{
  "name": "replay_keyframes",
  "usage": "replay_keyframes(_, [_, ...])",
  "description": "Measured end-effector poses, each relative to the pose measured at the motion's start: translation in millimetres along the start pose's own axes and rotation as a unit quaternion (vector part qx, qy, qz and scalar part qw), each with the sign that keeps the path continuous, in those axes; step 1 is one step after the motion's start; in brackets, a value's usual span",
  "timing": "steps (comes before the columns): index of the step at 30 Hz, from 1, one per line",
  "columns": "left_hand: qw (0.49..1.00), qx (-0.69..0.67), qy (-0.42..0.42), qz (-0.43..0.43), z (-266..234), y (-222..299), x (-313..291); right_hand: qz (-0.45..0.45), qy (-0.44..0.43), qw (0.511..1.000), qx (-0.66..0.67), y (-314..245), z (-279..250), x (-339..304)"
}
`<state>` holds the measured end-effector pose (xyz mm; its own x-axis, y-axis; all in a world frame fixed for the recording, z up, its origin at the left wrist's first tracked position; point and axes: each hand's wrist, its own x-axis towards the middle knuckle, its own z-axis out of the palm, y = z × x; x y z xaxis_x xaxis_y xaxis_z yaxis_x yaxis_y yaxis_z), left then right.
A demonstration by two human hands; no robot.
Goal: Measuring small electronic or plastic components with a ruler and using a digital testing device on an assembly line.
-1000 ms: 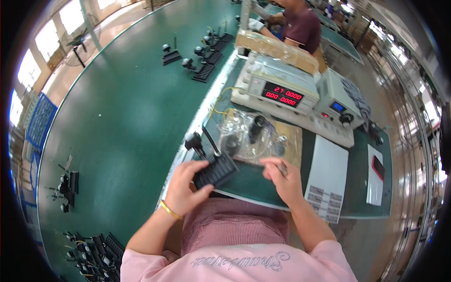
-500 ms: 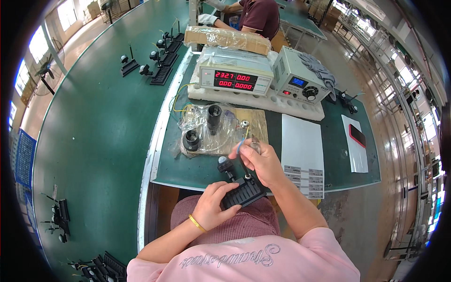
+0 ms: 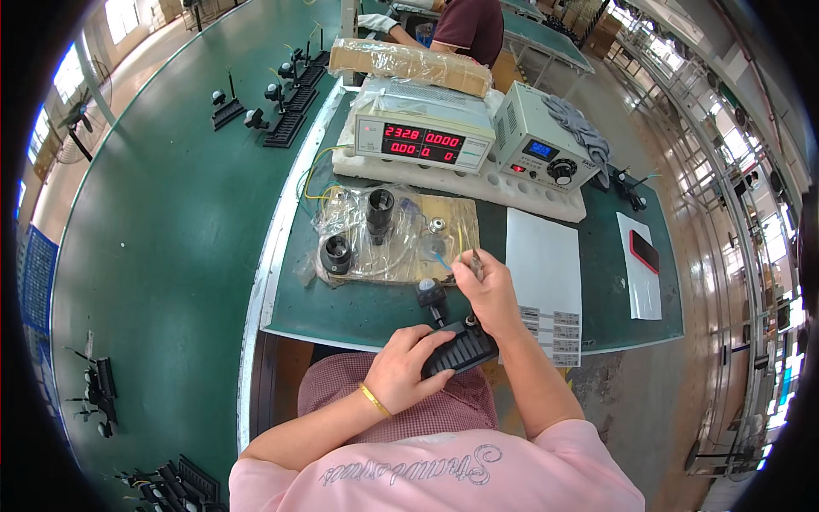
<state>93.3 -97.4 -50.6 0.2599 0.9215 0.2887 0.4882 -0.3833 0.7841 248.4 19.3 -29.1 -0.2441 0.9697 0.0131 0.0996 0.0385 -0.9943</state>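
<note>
in front, spread left grip (image 3: 404,367) holds black fixture (image 3: 463,348).

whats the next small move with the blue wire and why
Probably ease the blue wire forward toward the board, since it sticks out from the right grip pointing that way, while the left grip steadies the fixture.

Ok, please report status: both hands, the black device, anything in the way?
Left hand gripping black device, ribbed side up. Right hand pinching blue wire. Wooden board, partly plastic-covered, just beyond right hand.
</note>
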Motion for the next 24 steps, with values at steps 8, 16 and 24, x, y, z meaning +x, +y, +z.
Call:
replay_keyframes(8, [0.996,0.091,0.019,0.005,10.3,2.9,17.0,0.037,0.073,0.972,-0.221,17.1,-19.4,35.7])
replay_keyframes(16, [0.989,0.138,0.058,-0.003,15.8,3.7,22.3,0.035,0.022,0.952,-0.303,18.2,-19.7,59.1])
replay_keyframes(24, [0.985,0.158,0.067,-0.001,17.3,-1.2,21.0,0.022,-0.011,0.933,-0.360,14.2,-16.4,64.2])
